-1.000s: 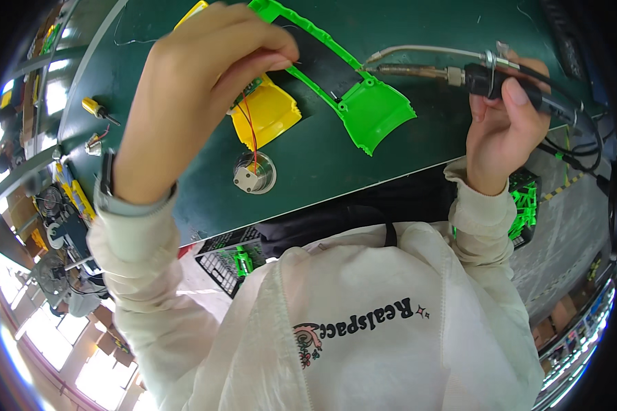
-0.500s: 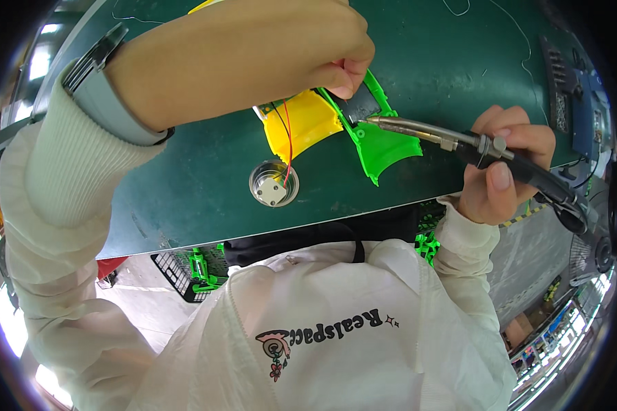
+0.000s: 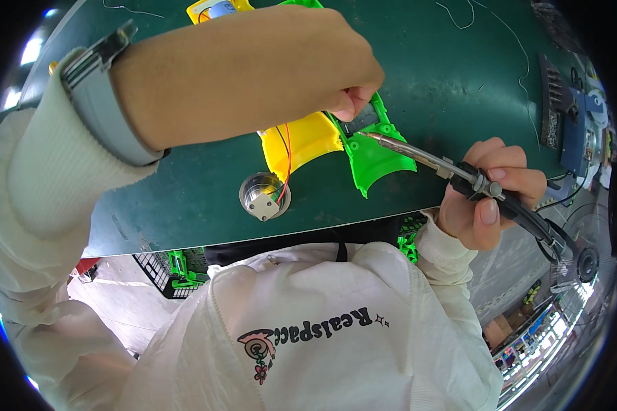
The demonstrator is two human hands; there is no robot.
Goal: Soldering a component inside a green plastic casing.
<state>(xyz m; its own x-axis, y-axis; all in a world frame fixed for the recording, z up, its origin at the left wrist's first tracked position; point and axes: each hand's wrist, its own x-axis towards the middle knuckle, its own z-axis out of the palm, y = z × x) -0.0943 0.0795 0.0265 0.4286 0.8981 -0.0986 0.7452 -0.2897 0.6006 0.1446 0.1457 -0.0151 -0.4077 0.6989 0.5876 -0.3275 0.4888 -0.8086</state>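
Observation:
My right hand is closed round a soldering iron, its fingers about the black handle. The iron's tip points left and meets or nearly meets a dark panel set in a green plastic shell. My left hand reaches across from the left, fingers pinched at the top of that panel; what they hold is hidden. Against the green shell lies a yellow plastic shell, partly under my left forearm. A red and a black wire run from it to a round silver motor-like part on the table.
The green tabletop ends at a near edge by my body. Beyond my left forearm lies another yellow part. Thin loose wire is at the far right, with a blue device. Below the table stands a black basket with green parts.
The whole view has shifted slightly, with the table's things a little lower and more to the left. The iron's tip stays at the dark panel, and both hands keep their grip.

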